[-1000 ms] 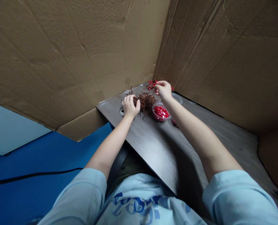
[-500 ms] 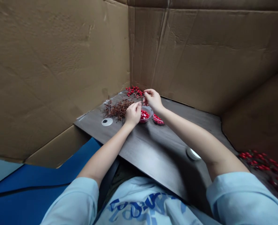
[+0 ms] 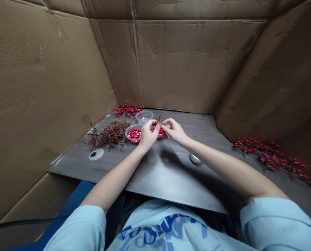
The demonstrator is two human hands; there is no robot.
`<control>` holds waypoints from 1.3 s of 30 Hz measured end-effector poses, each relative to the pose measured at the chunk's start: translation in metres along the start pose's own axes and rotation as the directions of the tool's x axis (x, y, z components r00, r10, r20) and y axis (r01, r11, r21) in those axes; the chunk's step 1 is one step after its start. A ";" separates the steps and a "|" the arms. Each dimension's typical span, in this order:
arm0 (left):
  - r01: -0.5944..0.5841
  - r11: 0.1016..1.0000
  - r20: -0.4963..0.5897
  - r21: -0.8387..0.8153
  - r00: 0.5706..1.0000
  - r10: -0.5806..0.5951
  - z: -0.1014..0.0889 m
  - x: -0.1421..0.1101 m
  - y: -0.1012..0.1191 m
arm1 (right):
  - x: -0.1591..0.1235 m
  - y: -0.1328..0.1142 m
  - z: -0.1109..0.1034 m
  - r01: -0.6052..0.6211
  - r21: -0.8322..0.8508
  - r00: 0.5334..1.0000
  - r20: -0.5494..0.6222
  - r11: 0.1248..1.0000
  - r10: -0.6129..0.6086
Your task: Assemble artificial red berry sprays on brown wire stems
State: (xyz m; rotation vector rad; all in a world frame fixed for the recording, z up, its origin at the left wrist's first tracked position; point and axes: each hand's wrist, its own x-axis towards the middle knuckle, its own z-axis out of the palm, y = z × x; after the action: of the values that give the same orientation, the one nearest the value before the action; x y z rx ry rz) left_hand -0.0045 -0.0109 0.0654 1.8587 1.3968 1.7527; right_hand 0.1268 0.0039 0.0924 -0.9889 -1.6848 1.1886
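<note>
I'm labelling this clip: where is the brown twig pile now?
In the head view, the brown twig pile lies at left, beside the left red-bead tub and behind the round disc.

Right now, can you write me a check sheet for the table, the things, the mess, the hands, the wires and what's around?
Surface: grey wood-look tabletop, shadowed near the right forearm.
Things: small brown twig between the hands; tangled brown twig pile; round see-through plastic tub of red beads; more beads, partly hidden; red-berry sprigs right and back left.
Clutter: flat whitish disc with a dark middle; round white object, partly hidden.
Hands: left hand pinches the twig; right hand fingertips close by, exact grip unclear.
Cables: thin black cable, lower left, off the tabletop.
Surroundings: brown cardboard walls left, behind and right.
</note>
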 end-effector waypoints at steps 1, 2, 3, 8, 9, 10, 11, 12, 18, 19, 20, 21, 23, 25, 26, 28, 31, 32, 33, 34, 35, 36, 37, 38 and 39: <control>-0.024 0.999 0.023 0.021 0.999 0.024 0.003 0.000 0.001 | -0.004 0.001 -0.009 0.029 -0.030 0.999 -0.041 0.999 -0.030; -0.055 0.997 0.042 0.051 0.998 0.053 0.007 0.001 0.002 | -0.009 0.001 -0.018 0.057 -0.052 0.995 -0.081 0.997 -0.061; -0.092 0.992 0.061 0.091 0.994 0.087 0.009 0.001 0.004 | -0.014 0.001 -0.027 0.084 -0.065 0.988 -0.121 0.994 -0.091; -0.275 0.909 0.239 0.313 0.949 0.205 0.024 0.001 0.014 | -0.047 0.004 -0.061 0.169 -0.108 0.933 -0.304 0.980 -0.194; -0.309 0.884 0.266 0.352 0.938 0.222 0.027 0.000 0.017 | -0.053 0.004 -0.065 0.167 -0.124 0.926 -0.322 0.978 -0.199; -0.346 0.854 0.283 0.389 0.927 0.247 0.031 -0.001 0.019 | -0.059 0.006 -0.068 0.158 -0.140 0.922 -0.334 0.977 -0.197; -0.384 0.822 0.294 0.420 0.915 0.277 0.035 -0.003 0.022 | -0.065 0.007 -0.071 0.146 -0.153 0.919 -0.345 0.977 -0.192; -0.424 0.790 0.304 0.443 0.900 0.312 0.038 -0.004 0.024 | -0.070 0.008 -0.072 0.134 -0.163 0.917 -0.353 0.978 -0.184; -0.616 0.630 0.348 0.473 0.787 0.509 0.060 -0.012 0.035 | -0.089 0.017 -0.085 0.115 -0.248 0.923 -0.333 0.962 -0.196; -0.635 0.614 0.346 0.468 0.771 0.534 0.063 -0.013 0.036 | -0.091 0.018 -0.089 0.123 -0.285 0.928 -0.307 0.951 -0.212; -0.650 0.603 0.342 0.463 0.758 0.555 0.066 -0.013 0.037 | -0.093 0.020 -0.093 0.135 -0.331 0.934 -0.273 0.934 -0.232; -0.662 0.596 0.338 0.455 0.747 0.572 0.068 -0.014 0.038 | -0.096 0.021 -0.097 0.152 -0.383 0.939 -0.232 0.911 -0.254; -0.683 0.586 0.330 0.435 0.727 0.602 0.074 -0.016 0.039 | -0.099 0.024 -0.105 0.189 -0.485 0.945 -0.145 0.854 -0.292; -0.707 0.578 0.334 0.408 0.705 0.626 0.079 -0.019 0.039 | -0.103 0.027 -0.112 0.221 -0.564 0.949 -0.065 0.796 -0.310; -0.719 0.573 0.340 0.394 0.693 0.635 0.081 -0.020 0.039 | -0.104 0.029 -0.115 0.233 -0.592 0.950 -0.031 0.771 -0.311; -0.741 0.563 0.357 0.365 0.670 0.650 0.085 -0.023 0.037 | -0.106 0.032 -0.121 0.253 -0.630 0.952 0.028 0.734 -0.304; -0.772 0.547 0.376 0.324 0.636 0.674 0.090 -0.029 0.034 | -0.108 0.037 -0.128 0.281 -0.663 0.953 0.107 0.694 -0.285; -0.782 0.541 0.379 0.310 0.624 0.684 0.092 -0.030 0.034 | -0.108 0.038 -0.129 0.288 -0.676 0.952 0.127 0.679 -0.277; -0.792 0.534 0.383 0.296 0.610 0.693 0.093 -0.032 0.033 | -0.109 0.039 -0.131 0.290 -0.691 0.953 0.143 0.662 -0.269; -0.804 0.524 0.388 0.282 0.595 0.704 0.094 -0.034 0.033 | -0.109 0.040 -0.133 0.289 -0.705 0.954 0.154 0.647 -0.258; -0.816 0.512 0.394 0.267 0.578 0.715 0.096 -0.035 0.032 | -0.110 0.041 -0.134 0.284 -0.719 0.956 0.161 0.635 -0.246; -0.828 0.500 0.398 0.254 0.560 0.726 0.097 -0.037 0.032 | -0.110 0.041 -0.135 0.278 -0.730 0.959 0.168 0.625 -0.230; -0.839 0.488 0.402 0.242 0.545 0.736 0.098 -0.038 0.031 | -0.110 0.042 -0.135 0.271 -0.740 0.961 0.175 0.616 -0.213; -0.847 0.479 0.406 0.231 0.531 0.744 0.100 -0.040 0.030 | -0.111 0.043 -0.136 0.264 -0.750 0.964 0.182 0.606 -0.194; -0.853 0.473 0.410 0.221 0.521 0.748 0.101 -0.041 0.029 | -0.111 0.044 -0.136 0.257 -0.762 0.966 0.187 0.595 -0.177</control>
State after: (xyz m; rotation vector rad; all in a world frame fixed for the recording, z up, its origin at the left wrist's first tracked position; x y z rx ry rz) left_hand 0.1035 -0.0137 0.0335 3.2564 0.7968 1.4443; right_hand 0.2973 -0.0453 0.0578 -1.1785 -2.3986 0.2729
